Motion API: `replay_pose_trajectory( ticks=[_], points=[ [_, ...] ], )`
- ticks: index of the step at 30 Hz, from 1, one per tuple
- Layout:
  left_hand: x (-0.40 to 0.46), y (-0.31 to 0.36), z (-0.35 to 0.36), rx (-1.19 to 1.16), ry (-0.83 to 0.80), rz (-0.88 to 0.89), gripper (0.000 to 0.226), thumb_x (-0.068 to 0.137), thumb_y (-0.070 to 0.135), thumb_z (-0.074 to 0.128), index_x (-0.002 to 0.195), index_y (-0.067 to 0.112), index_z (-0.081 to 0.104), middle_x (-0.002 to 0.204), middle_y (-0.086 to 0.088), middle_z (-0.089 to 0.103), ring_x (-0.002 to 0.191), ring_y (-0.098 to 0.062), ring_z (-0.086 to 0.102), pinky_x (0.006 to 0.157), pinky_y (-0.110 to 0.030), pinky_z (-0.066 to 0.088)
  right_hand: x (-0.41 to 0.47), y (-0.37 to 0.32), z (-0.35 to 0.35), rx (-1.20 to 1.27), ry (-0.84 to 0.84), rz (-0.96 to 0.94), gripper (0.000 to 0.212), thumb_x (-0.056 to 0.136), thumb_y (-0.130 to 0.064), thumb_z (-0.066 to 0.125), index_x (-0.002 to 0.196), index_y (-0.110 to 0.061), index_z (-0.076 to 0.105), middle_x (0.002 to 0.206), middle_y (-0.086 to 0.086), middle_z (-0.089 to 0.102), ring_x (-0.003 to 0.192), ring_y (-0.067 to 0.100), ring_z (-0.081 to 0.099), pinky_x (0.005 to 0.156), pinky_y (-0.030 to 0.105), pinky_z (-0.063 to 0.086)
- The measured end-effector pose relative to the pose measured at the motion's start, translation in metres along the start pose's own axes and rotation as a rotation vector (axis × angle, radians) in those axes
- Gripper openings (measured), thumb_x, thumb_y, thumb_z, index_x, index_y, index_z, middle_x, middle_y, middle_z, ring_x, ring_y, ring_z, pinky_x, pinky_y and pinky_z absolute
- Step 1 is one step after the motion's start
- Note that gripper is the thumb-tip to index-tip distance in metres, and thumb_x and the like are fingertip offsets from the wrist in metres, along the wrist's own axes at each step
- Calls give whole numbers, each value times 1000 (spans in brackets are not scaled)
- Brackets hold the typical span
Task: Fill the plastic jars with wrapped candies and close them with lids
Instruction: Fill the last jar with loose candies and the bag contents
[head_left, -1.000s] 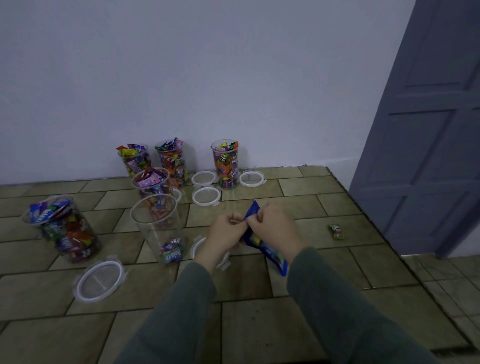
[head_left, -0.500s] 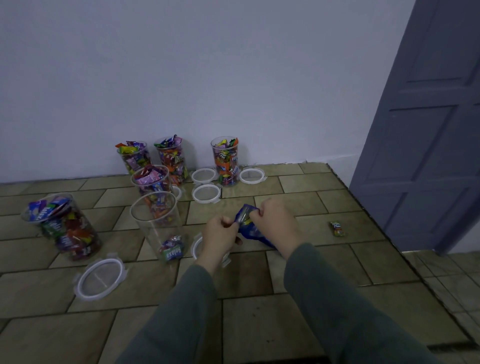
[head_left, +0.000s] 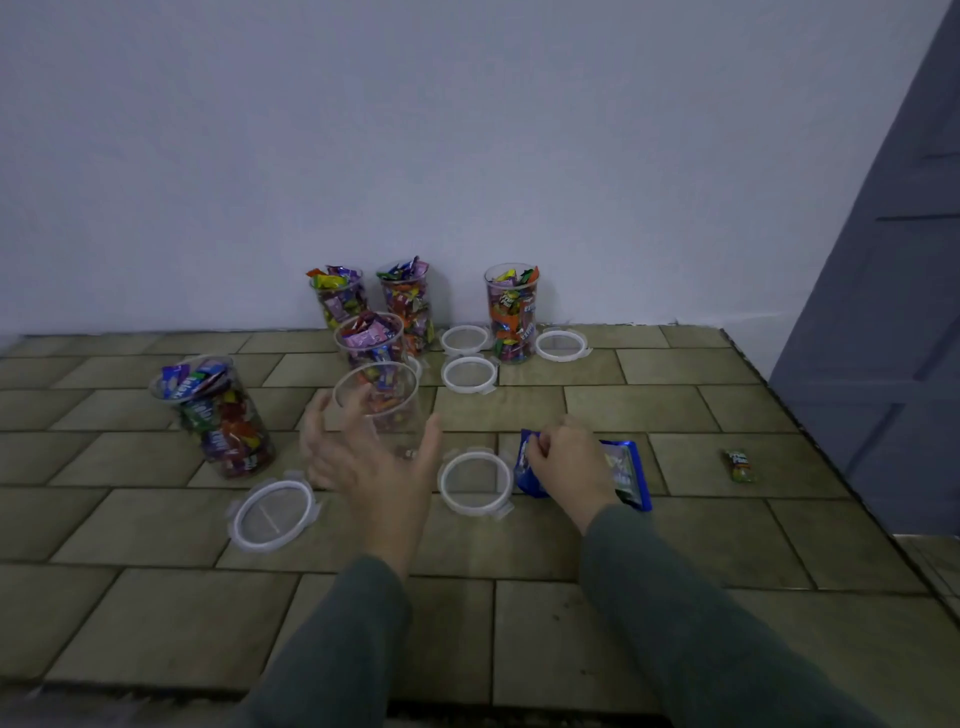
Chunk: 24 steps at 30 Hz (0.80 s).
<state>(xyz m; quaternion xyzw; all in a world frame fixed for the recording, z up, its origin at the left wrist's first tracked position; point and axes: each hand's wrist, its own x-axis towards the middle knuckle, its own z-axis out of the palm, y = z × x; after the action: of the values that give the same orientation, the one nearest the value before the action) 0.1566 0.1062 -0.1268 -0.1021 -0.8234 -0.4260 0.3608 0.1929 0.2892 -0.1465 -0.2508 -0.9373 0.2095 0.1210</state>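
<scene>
A nearly empty clear plastic jar (head_left: 382, 395) stands on the tiled floor in the middle. My left hand (head_left: 363, 457) is spread open right in front of it, fingers at its sides, holding nothing. My right hand (head_left: 566, 465) grips a blue candy bag (head_left: 626, 475) that rests low on the floor to the right. A white lid (head_left: 475, 480) lies between my hands. Another lid (head_left: 272, 514) lies at the front left. A jar full of wrapped candies (head_left: 221, 415) stands at the left, tilted.
Several filled jars stand by the wall, among them one at the right (head_left: 511, 312) and two further left (head_left: 408, 301). Three lids (head_left: 469, 374) lie near them. A loose candy (head_left: 740, 466) lies at the right. A grey door (head_left: 883, 312) bounds the right side.
My left hand let go of the blue bag and moved left to the nearly empty jar, opening wide. My right hand lowered the bag toward the floor.
</scene>
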Motion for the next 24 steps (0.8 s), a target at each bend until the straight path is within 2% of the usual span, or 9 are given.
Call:
replay_pose_trajectory(
  ticks=[2, 5, 7, 9, 10, 14, 17, 20, 24],
  points=[
    [3, -7, 2, -47, -44, -147, 89, 72, 49, 77, 141, 24, 27, 152, -13, 15, 140, -33, 20, 110, -53, 22, 0, -1, 3, -23, 11, -16, 32, 97, -31, 48, 81, -9, 64, 100, 8, 56, 87, 23, 57, 85, 41, 50],
    [8, -20, 12, -176, -85, -278, 103, 69, 46, 81, 148, 30, 16, 156, -5, 16, 143, -26, 22, 114, -55, 25, 1, -1, 4, -56, -1, -19, 31, 98, -32, 47, 83, -10, 64, 100, 7, 55, 91, 22, 56, 87, 40, 47],
    [11, -23, 16, -319, -130, -362, 108, 69, 46, 81, 151, 35, 11, 157, 1, 21, 143, -19, 25, 116, -50, 27, 2, 0, 5, -67, -3, -30, 31, 97, -33, 47, 82, -12, 63, 100, 7, 55, 92, 22, 55, 88, 40, 47],
    [12, -23, 19, -412, -170, -402, 108, 72, 38, 82, 153, 32, 11, 157, 1, 25, 142, -14, 27, 118, -40, 27, 2, 1, 6, -70, -2, -62, 30, 97, -35, 47, 77, -15, 58, 98, 7, 56, 92, 23, 55, 86, 39, 46],
    [12, -22, 19, -423, -178, -401, 106, 74, 34, 82, 153, 29, 12, 156, 0, 26, 141, -13, 28, 117, -37, 27, 1, 2, 6, -58, -1, -81, 30, 97, -36, 48, 76, -16, 56, 96, 6, 55, 92, 22, 54, 86, 38, 46],
    [8, -5, 17, -352, -127, -299, 103, 72, 32, 84, 152, 23, 19, 151, -3, 35, 138, -17, 33, 113, -42, 33, -2, 14, 2, 134, 101, -98, 25, 95, -38, 51, 84, -16, 57, 92, 0, 51, 89, 16, 51, 83, 34, 46],
    [8, 18, 14, -348, -97, -149, 98, 68, 33, 85, 148, 18, 30, 140, -4, 43, 130, -19, 41, 104, -32, 39, -2, 37, -6, 279, 243, -25, 16, 94, -33, 53, 93, -18, 58, 94, -4, 51, 91, 14, 53, 81, 33, 49],
    [2, 43, 13, -430, -157, -39, 94, 65, 40, 81, 144, 17, 34, 134, -2, 45, 126, -16, 45, 102, -28, 43, 0, 71, -17, 213, 368, 73, 15, 94, -28, 54, 100, -17, 61, 97, -1, 52, 94, 19, 53, 80, 33, 45],
    [-29, 79, 17, -585, -322, -22, 87, 64, 44, 77, 138, 17, 39, 129, 4, 48, 122, -5, 46, 100, -13, 38, -2, 108, -26, 31, 319, 273, 28, 96, -25, 51, 122, -17, 57, 124, 9, 50, 113, 23, 48, 94, 39, 46]
  ],
)
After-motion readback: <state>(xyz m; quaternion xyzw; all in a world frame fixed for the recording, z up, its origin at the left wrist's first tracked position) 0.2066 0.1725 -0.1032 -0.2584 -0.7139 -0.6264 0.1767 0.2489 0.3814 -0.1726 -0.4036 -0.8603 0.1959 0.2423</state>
